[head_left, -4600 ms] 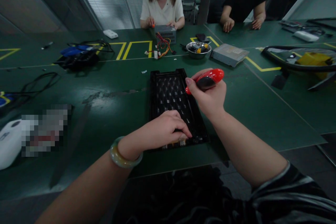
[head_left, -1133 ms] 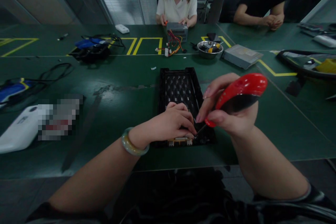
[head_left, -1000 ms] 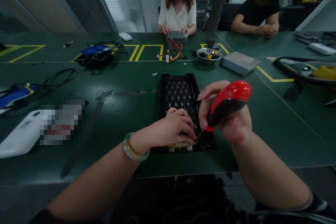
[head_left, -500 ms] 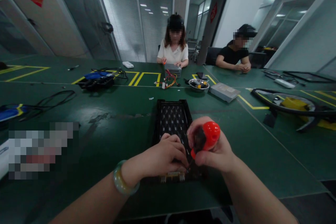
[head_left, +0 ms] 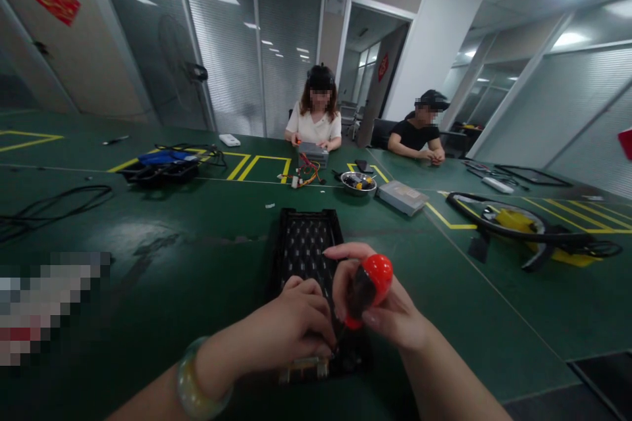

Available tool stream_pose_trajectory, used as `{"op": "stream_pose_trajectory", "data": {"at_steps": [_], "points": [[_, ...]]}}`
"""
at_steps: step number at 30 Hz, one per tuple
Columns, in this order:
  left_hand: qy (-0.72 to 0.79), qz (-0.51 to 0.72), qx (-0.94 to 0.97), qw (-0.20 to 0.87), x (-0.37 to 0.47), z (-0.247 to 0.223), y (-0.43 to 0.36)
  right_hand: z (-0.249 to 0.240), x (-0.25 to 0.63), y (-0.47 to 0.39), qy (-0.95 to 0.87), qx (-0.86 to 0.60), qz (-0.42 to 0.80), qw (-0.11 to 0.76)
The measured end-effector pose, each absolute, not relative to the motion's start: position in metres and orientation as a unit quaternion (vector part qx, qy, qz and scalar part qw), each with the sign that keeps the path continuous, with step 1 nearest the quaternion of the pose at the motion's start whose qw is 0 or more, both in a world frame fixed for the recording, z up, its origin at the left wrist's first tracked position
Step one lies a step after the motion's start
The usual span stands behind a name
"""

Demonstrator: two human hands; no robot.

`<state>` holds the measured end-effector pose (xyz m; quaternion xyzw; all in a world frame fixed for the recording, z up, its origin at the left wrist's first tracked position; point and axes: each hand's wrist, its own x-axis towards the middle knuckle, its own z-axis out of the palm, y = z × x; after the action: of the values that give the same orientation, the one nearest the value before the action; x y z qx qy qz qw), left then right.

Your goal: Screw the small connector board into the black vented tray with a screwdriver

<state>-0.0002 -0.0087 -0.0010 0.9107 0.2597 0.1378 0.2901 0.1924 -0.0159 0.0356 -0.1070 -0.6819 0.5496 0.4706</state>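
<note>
A long black plastic tray with rows of small bright spots lies lengthwise in front of me. My right hand grips a screwdriver by its red and black handle, forefinger stretched out over the tray. The shaft slants down toward the near right part of the tray, close to my left fingertips. My left hand rests over the near part, its fingers curled and pinched; what they hold is hidden. Below it, a small yellowish strip shows at the tray's near end.
Beyond the tray are a metal bowl of small parts, a grey metal box and coloured wires. Black cables lie left, a black hoop-shaped part right. Two people sit across the green table.
The camera view has tilted up and shifted, so everything sits lower and mostly further left. My right forefinger has stretched out from the screwdriver handle. My left hand stays at the tray's near end.
</note>
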Motion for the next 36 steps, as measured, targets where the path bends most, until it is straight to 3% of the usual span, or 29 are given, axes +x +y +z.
{"op": "stream_pose_trajectory", "data": {"at_steps": [10,17,26,32,36], "points": [[0.259,0.159,0.915,0.265,-0.001,-0.009,-0.010,0.029,0.190,-0.013,-0.678,-0.129,0.559,0.461],[0.252,0.168,0.918,0.256,-0.002,-0.009,-0.010,0.039,0.199,-0.012,-0.747,-0.133,0.518,0.395],[0.246,0.141,0.923,0.260,-0.002,-0.005,-0.010,0.032,0.202,-0.010,-0.633,-0.114,0.585,0.494],[0.253,0.148,0.921,0.255,-0.002,-0.007,-0.011,0.030,0.197,-0.012,-0.635,-0.151,0.611,0.448],[0.248,0.150,0.922,0.255,-0.002,-0.006,-0.011,0.029,0.196,-0.010,-0.607,-0.138,0.625,0.471]]}}
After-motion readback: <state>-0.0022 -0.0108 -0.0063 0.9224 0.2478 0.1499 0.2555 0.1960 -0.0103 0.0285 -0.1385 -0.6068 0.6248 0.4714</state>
